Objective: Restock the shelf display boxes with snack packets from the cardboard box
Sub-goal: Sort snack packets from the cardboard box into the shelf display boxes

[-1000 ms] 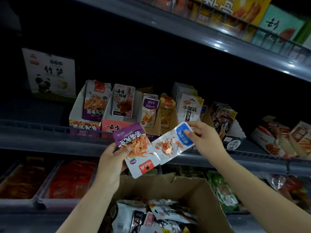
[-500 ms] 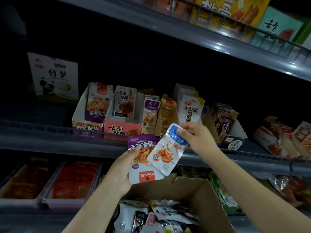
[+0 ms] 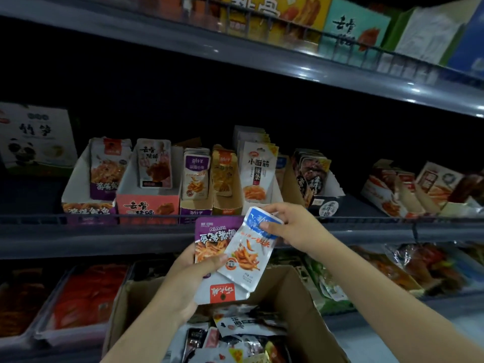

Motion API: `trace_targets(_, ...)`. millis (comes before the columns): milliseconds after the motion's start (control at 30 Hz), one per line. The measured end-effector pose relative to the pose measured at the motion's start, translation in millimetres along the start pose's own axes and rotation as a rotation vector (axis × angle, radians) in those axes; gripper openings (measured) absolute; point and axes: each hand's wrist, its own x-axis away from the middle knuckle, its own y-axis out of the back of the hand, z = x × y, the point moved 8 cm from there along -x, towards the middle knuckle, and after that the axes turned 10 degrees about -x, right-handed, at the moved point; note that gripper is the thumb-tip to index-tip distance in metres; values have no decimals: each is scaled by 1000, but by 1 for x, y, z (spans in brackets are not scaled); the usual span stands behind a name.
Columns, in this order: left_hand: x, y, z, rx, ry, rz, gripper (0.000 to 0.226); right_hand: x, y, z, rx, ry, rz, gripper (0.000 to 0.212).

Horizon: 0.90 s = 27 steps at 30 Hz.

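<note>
Both packets are now overlapping above the cardboard box [image 3: 288, 289]: the right hand [image 3: 293, 226] is pinching the blue-topped packet [image 3: 248, 255] over the purple packet [image 3: 217, 247], which the left hand [image 3: 193, 279] is gripping below the display boxes [image 3: 146, 205].

Snack packet colours
Purple-topped packet [image 3: 209, 239] with a red label; blue-topped white packet [image 3: 247, 254] showing orange strips; pink display box [image 3: 148, 206]; brown cardboard box [image 3: 293, 292].
</note>
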Motion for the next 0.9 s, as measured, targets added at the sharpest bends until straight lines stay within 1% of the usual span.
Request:
trace_targets(67,-10,-17,-7,1,3,0,48,-6,25,-1,-8,-16,-27,16)
trace_targets(167,-32,-39,-14,12,22,-27,38,-21,55,-3,-49,-33,-44,13)
trace_targets(267,-55,-58,-20,6,30,-57,29,-39,78,-8,-23,-29,-62,13)
trace_targets(367,-79,-68,-29,6,24,-99,21,-62,106,-9,-2,15,-139,12)
trace_targets(467,-103,-71,-38,-37,-10,-125,23,-86,132,-8,107,87,-215,13)
trace_targets(533,-114,-73,-42,-69,-32,-133,23,-106,146,-9,176,138,-270,18)
trace_targets(600,-122,-72,-43,-87,-49,-153,24,-127,159,-7,294,196,-353,24)
trace_targets(700,-132,-68,-43,-117,-80,-198,25,-149,170,-4,437,246,-468,27)
trace_targets(800,-137,-67,-45,-126,-111,-215,24,-161,162,0,532,264,-487,29)
trace_targets(900,-137,-70,-45,-147,-115,-188,27,-175,150,-5,574,257,-441,28)
